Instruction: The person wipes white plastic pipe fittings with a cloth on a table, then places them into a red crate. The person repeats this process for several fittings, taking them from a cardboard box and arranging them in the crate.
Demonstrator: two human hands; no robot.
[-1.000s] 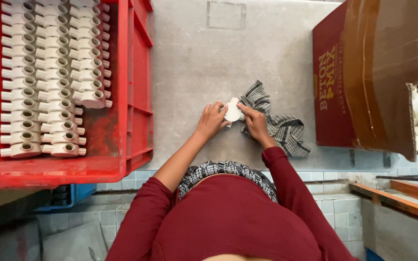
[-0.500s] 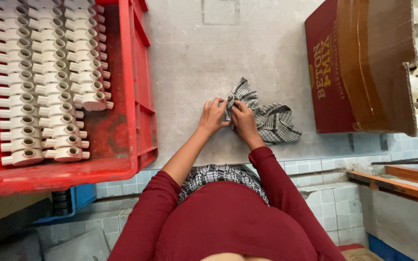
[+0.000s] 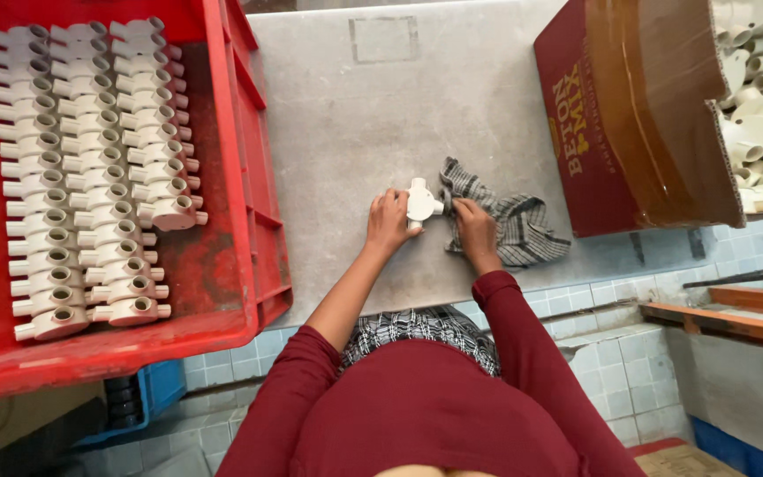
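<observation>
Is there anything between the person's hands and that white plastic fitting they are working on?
Nothing visible. The left hand already grips the white fitting directly, and the right hand presses the checked cloth against its side. The red crate and the cardboard box stand off to either side on the grey table.

A white pipe fitting [image 3: 419, 202] meets a grey-and-black checked cloth [image 3: 512, 225] (red crate [image 3: 238, 168], maroon-and-brown carton [image 3: 638, 115] alongside).
</observation>
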